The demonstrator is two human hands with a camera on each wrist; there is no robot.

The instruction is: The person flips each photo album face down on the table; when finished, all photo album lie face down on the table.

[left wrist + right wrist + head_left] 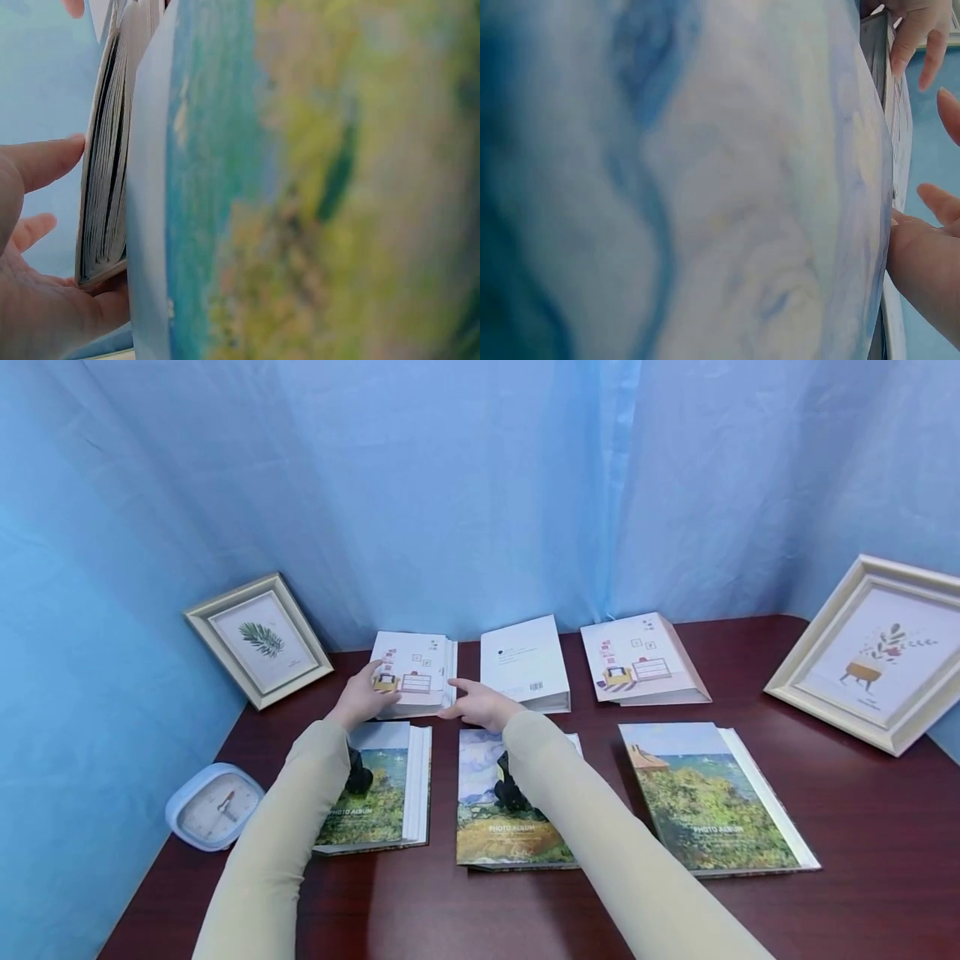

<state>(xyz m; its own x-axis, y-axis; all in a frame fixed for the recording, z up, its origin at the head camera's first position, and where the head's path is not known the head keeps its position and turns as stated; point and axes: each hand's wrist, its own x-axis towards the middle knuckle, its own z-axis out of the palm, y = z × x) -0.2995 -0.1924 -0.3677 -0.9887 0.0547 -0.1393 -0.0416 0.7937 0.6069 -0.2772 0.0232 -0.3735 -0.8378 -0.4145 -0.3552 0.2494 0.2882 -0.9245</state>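
A white photo album (412, 670) with a small room drawing lies in the back row at left. My left hand (365, 696) grips its left side; in the left wrist view, a finger (51, 161) lies on the cover and others reach to its lower edge, beside the page block (109, 165). At the album's right side is my right hand (483, 703), fingers spread and tips close to the page edge; contact cannot be made out. The painted album (727, 180) under the right forearm fills most of the right wrist view.
Two more white albums, one back-side up (523, 660) and one with the drawing (645, 660), lie to the right. In front are painted albums, including a seaside one (708, 802). Frames (262, 643) stand at both ends; a blue clock (215, 806) sits left.
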